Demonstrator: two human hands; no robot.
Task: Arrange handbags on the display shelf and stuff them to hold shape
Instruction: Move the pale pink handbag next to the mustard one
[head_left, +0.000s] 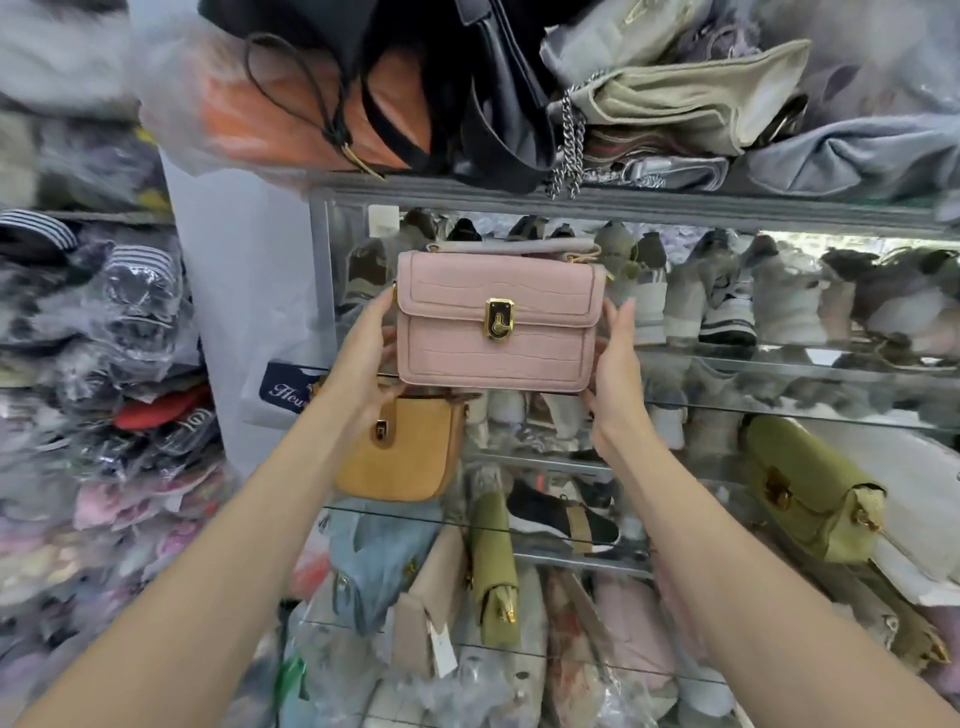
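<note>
A small pink handbag (498, 322) with a gold clasp is held upright in front of a glass display shelf (779, 364). My left hand (363, 358) grips its left side, thumb on the edge and fingers under the bottom corner. My right hand (615, 364) grips its right side the same way. The bag's handle lies flat along its top. Below it a mustard-yellow handbag (405, 452) stands on a lower glass shelf, partly behind my left wrist.
An olive-green bag (815, 488) lies at the right, another olive bag (493, 566) and a beige one (426, 613) stand lower down. Shoes fill the glass shelves behind. Bags pile on the top shelf (571, 202). Plastic-wrapped clothes (104, 364) stack up on the left.
</note>
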